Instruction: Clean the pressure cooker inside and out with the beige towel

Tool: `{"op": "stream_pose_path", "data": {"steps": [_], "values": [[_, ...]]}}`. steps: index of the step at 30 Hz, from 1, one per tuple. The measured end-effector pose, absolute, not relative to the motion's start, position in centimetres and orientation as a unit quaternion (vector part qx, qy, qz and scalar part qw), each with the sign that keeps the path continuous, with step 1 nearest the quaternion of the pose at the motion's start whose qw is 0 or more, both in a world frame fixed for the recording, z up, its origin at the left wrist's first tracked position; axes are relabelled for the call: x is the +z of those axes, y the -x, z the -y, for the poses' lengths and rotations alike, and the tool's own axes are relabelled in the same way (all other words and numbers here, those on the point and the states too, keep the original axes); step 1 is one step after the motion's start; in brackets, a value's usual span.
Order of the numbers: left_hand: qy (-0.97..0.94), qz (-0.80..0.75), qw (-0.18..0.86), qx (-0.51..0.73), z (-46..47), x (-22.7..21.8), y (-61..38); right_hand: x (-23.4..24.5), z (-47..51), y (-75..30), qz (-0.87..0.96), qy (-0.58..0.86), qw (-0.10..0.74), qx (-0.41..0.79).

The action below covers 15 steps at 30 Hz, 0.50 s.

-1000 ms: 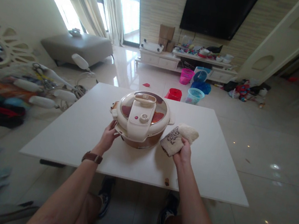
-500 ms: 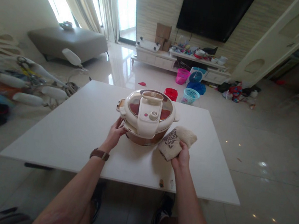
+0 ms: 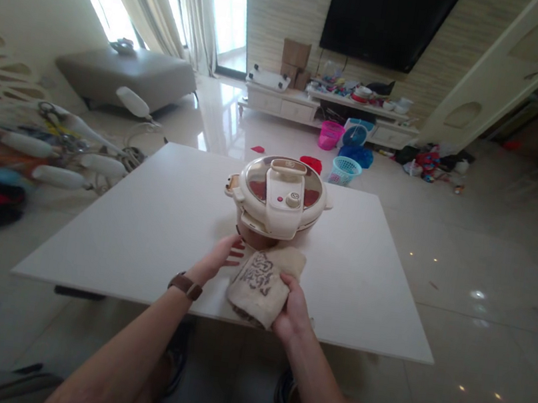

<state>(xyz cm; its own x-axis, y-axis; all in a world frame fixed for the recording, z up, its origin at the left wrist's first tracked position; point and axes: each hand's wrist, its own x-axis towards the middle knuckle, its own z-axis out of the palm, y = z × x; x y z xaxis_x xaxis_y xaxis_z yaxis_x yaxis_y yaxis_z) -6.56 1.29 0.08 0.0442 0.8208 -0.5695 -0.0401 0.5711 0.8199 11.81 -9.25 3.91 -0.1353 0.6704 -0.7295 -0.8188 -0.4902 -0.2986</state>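
The right hand (image 3: 294, 309) is gripping a folded, dark-patterned towel (image 3: 261, 288) over the white table's (image 3: 377, 292) near side; the towel is looking soft and light, probably easiest to pinch along its folds. The left hand (image 3: 222, 258) is hovering empty, fingers spread, just left. Beyond, a cream electric pressure cooker (image 3: 284, 197) is standing, likely heavy and smooth, best held by its side handles (image 3: 328, 204). Glossy floor tiles (image 3: 492, 262) are surrounding the table.

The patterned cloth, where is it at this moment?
In the head view, the patterned cloth is in the right hand, below the picture's centre, on the near side of the cooker and over the white table.
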Motion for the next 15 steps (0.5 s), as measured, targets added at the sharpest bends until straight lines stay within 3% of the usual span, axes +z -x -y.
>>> {"op": "stream_pose_path", "data": {"steps": [3, 5, 9, 15], "values": [[-0.253, -0.478, 0.815, 0.206, 0.6, 0.4, 7.9, 4.6, 9.2, -11.1, -0.073, 0.387, 0.476, 0.786], [-0.211, -0.387, 0.875, 0.203, 1.5, 0.6, 8.4, 4.8, 8.9, -10.8, -0.072, 0.382, 0.468, 0.794], [-0.178, -0.381, 0.867, 0.268, 2.2, 0.7, 8.7, 4.9, 8.5, -10.6, -0.060, 0.392, 0.468, 0.790], [-0.207, -0.438, 0.838, 0.251, 2.0, 2.6, 12.6, 3.9, 8.2, -10.7, 0.024, 0.446, 0.501, 0.741]]}}
